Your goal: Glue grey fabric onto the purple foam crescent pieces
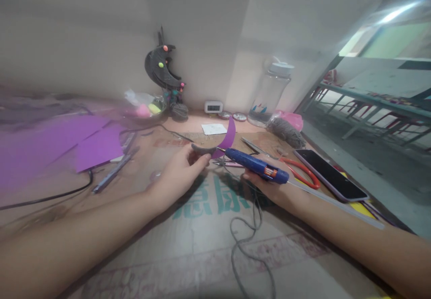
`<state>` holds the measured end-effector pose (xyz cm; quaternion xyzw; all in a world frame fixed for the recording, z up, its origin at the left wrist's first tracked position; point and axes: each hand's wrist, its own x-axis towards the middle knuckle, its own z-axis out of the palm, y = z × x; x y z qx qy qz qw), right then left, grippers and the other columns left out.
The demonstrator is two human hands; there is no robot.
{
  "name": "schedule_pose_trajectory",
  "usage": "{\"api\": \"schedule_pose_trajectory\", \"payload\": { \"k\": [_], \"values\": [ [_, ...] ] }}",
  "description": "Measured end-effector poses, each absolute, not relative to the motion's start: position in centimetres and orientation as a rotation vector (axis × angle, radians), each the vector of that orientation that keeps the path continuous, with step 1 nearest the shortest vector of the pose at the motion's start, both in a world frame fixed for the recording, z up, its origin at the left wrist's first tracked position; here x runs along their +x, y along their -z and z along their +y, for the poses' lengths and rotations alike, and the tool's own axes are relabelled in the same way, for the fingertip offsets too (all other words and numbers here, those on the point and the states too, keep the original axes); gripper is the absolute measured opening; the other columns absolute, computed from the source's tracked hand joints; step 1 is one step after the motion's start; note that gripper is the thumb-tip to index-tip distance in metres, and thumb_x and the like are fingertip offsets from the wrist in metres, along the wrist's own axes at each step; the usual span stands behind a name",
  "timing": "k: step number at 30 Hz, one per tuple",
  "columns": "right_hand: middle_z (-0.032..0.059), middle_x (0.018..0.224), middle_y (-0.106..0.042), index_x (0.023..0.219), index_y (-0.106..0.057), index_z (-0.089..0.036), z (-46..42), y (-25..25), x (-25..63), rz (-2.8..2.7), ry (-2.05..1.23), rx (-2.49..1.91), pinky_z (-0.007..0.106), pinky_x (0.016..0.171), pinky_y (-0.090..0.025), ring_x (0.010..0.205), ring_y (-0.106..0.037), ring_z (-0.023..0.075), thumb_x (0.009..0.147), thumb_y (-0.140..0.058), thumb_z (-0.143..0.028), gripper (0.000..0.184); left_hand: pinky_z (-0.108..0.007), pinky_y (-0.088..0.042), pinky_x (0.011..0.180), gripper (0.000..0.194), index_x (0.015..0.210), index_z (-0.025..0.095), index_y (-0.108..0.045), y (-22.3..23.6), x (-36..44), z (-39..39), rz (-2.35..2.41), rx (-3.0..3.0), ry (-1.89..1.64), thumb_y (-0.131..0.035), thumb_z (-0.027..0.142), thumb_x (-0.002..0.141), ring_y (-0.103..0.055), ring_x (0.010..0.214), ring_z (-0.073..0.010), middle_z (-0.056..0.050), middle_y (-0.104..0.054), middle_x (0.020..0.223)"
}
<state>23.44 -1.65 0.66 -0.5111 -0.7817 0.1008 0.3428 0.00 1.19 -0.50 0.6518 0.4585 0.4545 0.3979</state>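
Near the middle of the table, my left hand (pixel 182 169) pinches a curved crescent piece (pixel 226 139), purple paper toward its upper tip and wrapped in grey yarn toward my fingers. My right hand (pixel 266 182) is closed around a blue glue gun (pixel 256 164) with a long clear glue stick (pixel 336 202) out of its back. The gun's nozzle meets or nearly meets the crescent beside my left fingertips; which, I cannot tell. Loose grey yarn (pixel 240 245) hangs from the work and trails across the cardboard toward me.
Purple paper sheets (pixel 97 148) and a pen (pixel 111 173) lie left. On the right are orange-handled scissors (pixel 303 173), a phone (pixel 332 173) and a grey yarn ball (pixel 286 133). A water bottle (pixel 271 94), small clock (pixel 213 107) and dark crescent decoration (pixel 161 68) are at the back.
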Motion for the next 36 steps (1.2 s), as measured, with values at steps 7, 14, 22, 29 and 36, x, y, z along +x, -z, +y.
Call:
{"api": "schedule_pose_trajectory", "payload": {
  "k": [7,14,22,29,36],
  "values": [
    [0.0030,0.082,-0.069,0.083,-0.065,-0.021,-1.69,-0.52,23.48,-2.014,-0.293,-1.362,0.030,0.065,-0.050,0.076,-0.065,0.0204,0.079,-0.065,-0.031,0.011,-0.029,-0.046,0.064,0.020,0.094,0.019,-0.061,0.50,0.06,1.19,1.164,1.660,-1.148,-0.057,0.036,0.084,-0.062,0.069,-0.0173,0.000,-0.067,0.076],
    [-0.0008,0.073,-0.064,0.079,-0.062,-0.021,-1.49,-0.27,23.63,-2.040,-0.239,-1.373,0.026,0.061,-0.046,0.068,-0.060,0.0164,0.078,-0.064,-0.033,0.011,-0.028,-0.047,0.064,0.021,0.094,0.019,-0.060,0.51,-0.02,1.15,1.153,1.647,-1.139,-0.057,0.038,0.085,-0.063,0.071,-0.0178,-0.001,-0.068,0.081],
    [-0.0001,0.071,-0.062,0.079,-0.061,-0.021,-1.45,-0.38,23.54,-2.050,-0.183,-1.387,0.027,0.058,-0.045,0.064,-0.057,0.0166,0.078,-0.062,-0.033,0.012,-0.028,-0.047,0.065,0.020,0.094,0.020,-0.059,0.49,0.01,1.03,1.149,1.655,-1.143,-0.057,0.038,0.086,-0.063,0.070,-0.0174,0.000,-0.067,0.079],
    [0.0000,0.068,-0.061,0.074,-0.059,-0.022,-1.50,-0.52,23.43,-2.051,-0.164,-1.393,0.028,0.056,-0.045,0.062,-0.056,0.0170,0.078,-0.061,-0.031,0.009,-0.028,-0.047,0.064,0.019,0.094,0.019,-0.059,0.48,-0.02,1.03,1.148,1.659,-1.147,-0.057,0.036,0.085,-0.062,0.071,-0.0172,-0.001,-0.068,0.085],
    [-0.0018,0.065,-0.062,0.072,-0.056,-0.022,-1.60,-0.50,23.43,-2.023,-0.214,-1.531,0.027,0.052,-0.042,0.059,-0.057,0.0165,0.077,-0.060,-0.034,0.014,-0.028,-0.047,0.064,0.021,0.094,0.020,-0.060,0.43,0.00,1.00,1.163,1.662,-1.144,-0.056,0.038,0.085,-0.063,0.072,-0.0179,0.000,-0.068,0.081]
  ]
}}
